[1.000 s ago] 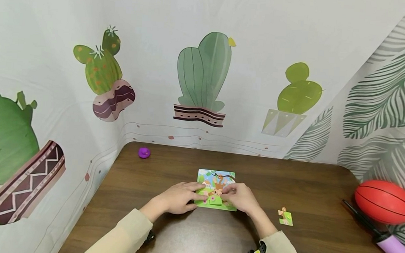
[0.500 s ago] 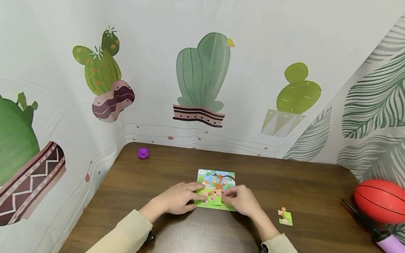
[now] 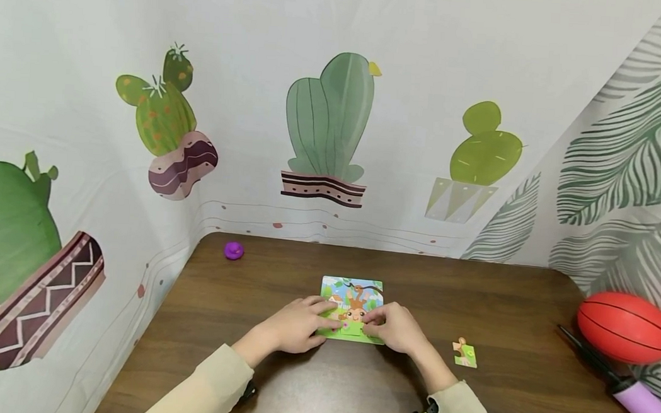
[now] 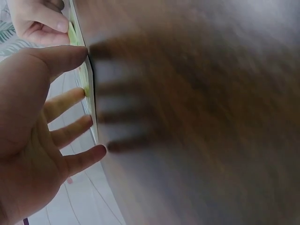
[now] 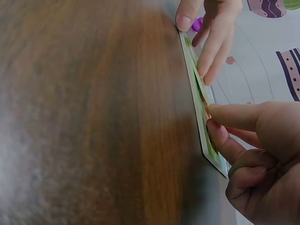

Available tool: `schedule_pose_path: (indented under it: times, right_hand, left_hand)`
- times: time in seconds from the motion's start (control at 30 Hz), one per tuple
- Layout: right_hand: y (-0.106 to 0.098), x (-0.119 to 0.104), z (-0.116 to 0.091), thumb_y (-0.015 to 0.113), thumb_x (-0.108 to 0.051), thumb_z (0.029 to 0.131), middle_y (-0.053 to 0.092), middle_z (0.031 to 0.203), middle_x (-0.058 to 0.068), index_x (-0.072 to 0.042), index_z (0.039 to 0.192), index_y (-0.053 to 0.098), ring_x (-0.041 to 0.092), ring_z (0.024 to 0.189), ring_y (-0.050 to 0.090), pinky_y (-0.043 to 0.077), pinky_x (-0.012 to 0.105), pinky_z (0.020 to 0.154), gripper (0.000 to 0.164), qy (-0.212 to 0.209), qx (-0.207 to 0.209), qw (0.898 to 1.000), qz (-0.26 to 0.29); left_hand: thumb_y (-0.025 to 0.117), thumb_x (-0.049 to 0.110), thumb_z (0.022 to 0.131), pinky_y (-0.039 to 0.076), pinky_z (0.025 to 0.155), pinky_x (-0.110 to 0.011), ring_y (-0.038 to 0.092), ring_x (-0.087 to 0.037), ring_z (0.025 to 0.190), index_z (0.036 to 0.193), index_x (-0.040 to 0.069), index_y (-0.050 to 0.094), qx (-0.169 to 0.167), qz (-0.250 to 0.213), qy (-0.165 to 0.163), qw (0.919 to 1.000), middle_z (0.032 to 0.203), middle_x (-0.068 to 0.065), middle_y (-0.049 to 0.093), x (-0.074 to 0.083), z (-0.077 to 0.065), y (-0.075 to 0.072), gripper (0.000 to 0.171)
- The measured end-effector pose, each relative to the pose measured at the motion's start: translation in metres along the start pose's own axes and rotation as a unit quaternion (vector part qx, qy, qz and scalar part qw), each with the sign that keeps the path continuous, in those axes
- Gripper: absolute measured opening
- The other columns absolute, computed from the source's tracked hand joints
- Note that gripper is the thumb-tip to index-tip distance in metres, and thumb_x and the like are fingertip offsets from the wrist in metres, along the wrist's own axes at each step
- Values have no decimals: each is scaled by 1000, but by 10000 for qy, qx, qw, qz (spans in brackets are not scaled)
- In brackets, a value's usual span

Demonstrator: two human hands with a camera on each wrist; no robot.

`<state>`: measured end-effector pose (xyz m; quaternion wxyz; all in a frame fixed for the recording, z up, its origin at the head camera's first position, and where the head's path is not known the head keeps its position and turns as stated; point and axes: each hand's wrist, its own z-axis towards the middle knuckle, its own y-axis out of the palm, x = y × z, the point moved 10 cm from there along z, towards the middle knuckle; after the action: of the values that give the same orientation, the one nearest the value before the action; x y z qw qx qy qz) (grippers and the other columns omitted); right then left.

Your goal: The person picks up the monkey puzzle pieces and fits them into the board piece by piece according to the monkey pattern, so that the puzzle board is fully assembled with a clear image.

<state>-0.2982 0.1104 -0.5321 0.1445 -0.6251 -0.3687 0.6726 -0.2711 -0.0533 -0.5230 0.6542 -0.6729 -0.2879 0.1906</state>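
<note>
A jigsaw board [image 3: 331, 285] with a hanging monkey picture lies on the table in front of me. My left hand [image 3: 298, 324] has its fingers spread over the board's left side, fingertips on the picture. In the left wrist view those fingers [image 4: 70, 131] look fairly straight. At the right side my right hand [image 3: 397, 327] pinches a green puzzle piece [image 3: 351, 329] by its right edge, between thumb and index finger [image 5: 234, 115]. That piece sits slightly tilted in the lower middle of the board. A loose puzzle piece [image 3: 465, 354], green and brown, lies right of my right hand.
A purple rubber duck [image 3: 234, 250] stands near the table's back left corner. On the right are a red ball [image 3: 625, 328] and a pump [image 3: 642, 402] with a purple barrel. A cloth printed with cacti [image 3: 330, 124] hangs behind the table [image 3: 281, 273].
My right fingers have shifted slightly down along the piece's edge, and more of the monkey's face shows. The left hand has moved very slightly right. The loose piece stays put.
</note>
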Motion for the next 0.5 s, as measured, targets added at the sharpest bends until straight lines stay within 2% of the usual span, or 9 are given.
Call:
schedule_pose_path:
  times: [0.27, 0.5]
  right_hand:
    - [2, 0, -1, 82, -13, 88, 67, 76, -12, -17, 91, 82, 9, 69, 57, 47, 30, 61, 5, -6, 11, 10000, -57]
    - [-6, 1, -6, 80, -15, 90, 71, 82, -7, -14, 98, 81, 12, 76, 64, 51, 32, 65, 8, -165, -11, 9998, 141]
  left_hand:
    - [65, 36, 103, 42, 109, -60, 43, -39, 142, 147, 40, 60, 37, 249, -7, 9997, 160, -6, 44, 11, 3, -3, 45]
    - [64, 38, 103, 39, 114, -54, 43, -35, 143, 145, 40, 62, 211, 414, 79, 9989, 156, -5, 48, 12, 6, -2, 42]
